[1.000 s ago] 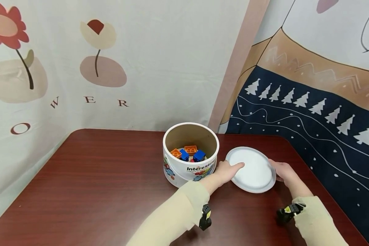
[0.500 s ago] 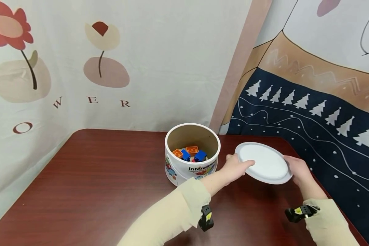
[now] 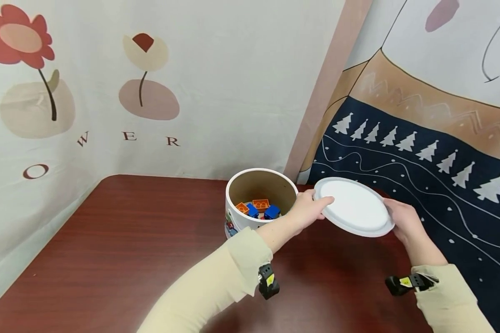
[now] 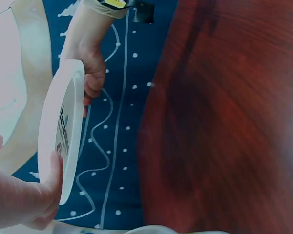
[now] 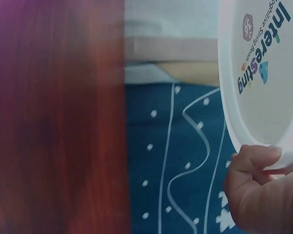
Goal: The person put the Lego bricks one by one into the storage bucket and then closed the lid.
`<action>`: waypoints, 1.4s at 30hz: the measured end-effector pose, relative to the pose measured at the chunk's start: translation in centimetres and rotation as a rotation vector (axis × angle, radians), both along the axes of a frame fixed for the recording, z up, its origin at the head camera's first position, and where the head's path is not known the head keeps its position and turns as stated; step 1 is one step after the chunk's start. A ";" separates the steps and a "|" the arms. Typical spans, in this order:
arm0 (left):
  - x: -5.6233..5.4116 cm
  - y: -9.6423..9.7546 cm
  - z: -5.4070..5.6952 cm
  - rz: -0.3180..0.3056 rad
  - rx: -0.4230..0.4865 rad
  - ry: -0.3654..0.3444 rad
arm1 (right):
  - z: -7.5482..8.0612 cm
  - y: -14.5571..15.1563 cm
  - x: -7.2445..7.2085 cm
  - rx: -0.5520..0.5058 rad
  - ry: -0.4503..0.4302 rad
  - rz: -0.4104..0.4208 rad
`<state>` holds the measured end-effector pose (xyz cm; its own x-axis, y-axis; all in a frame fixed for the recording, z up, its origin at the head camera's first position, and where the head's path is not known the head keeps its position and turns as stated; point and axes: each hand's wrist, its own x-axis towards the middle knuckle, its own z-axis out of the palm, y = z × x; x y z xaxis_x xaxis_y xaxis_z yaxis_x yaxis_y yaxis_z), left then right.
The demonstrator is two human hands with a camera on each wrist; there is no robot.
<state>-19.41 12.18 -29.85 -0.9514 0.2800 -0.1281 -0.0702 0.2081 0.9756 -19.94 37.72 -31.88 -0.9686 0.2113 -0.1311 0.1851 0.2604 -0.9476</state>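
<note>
A round white lid [image 3: 354, 206] is held above the table by both hands, tilted, its plain side facing the head camera. The left hand [image 3: 306, 210] pinches its left rim, thumb on the plain face. At the opposite rim, the right hand [image 3: 404, 222] grips the edge. The lid's other face, seen in the right wrist view, carries the printed word "Interesting" [image 5: 263, 48]. Just left of the lid stands a white tub [image 3: 230, 219] without a cover, partly hidden by the left arm. Orange blocks [image 3: 261, 205] and blue blocks [image 3: 272, 212] lie at its bottom.
The dark red wooden table [image 3: 150, 249] extends to the left and front. Behind it hangs a pale printed cloth [image 3: 233, 92]; a navy cloth with white trees [image 3: 400, 171] borders the right side. Each wrist wears a small black camera [image 3: 268, 282].
Both hands have lifted the lid off the table, first rightward and up, then slightly back toward the tub. The left forearm now covers more of the tub's front.
</note>
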 end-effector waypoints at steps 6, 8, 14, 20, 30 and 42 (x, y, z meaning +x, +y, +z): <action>-0.7 -1.9 1.5 0.022 -0.017 0.061 | 1.4 -1.7 -0.6 -0.083 0.052 0.061; -1.0 -2.6 1.7 0.011 -0.019 0.073 | 1.9 -2.3 -0.8 -0.047 0.035 0.070; -1.9 -4.6 2.2 0.019 0.022 0.090 | 2.7 -4.0 -1.4 -0.010 0.042 0.107; -2.9 -6.8 1.9 0.051 0.048 0.098 | 3.4 -5.8 -1.7 -0.105 0.066 0.172; -3.8 -12.0 1.5 0.070 -0.070 0.226 | 4.7 -9.1 -1.7 -0.067 0.067 0.261; -4.7 -16.3 0.5 0.003 -0.072 0.279 | 5.0 -12.3 -2.1 -0.019 0.109 0.318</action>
<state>-24.16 -4.16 -29.39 -0.9534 0.2771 0.1192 0.1982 0.2777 0.9400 -22.03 25.41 -26.87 -0.9942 -0.1052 -0.0244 -0.0050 0.2711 -0.9625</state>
